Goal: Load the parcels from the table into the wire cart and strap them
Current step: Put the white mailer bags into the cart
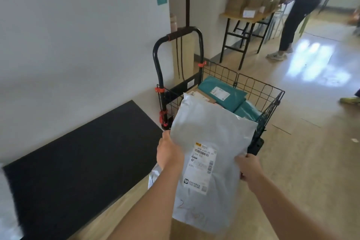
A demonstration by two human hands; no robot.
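Beside the wall (78, 45), the wire cart (251, 84) at twelve o'clock held teal parcels (214, 88); left hand (169, 152) and right hand (248, 167) gripped a grey parcel (210, 123); strapping apparently remained.

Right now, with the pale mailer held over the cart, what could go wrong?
1. The left hand and right hand grip the pale mailer only at its side edges; it may slip.
2. The wire cart already holds teal mailers lying at a slant; this one might slide off.
3. The straps hang loose from the handle, so nothing is secured.
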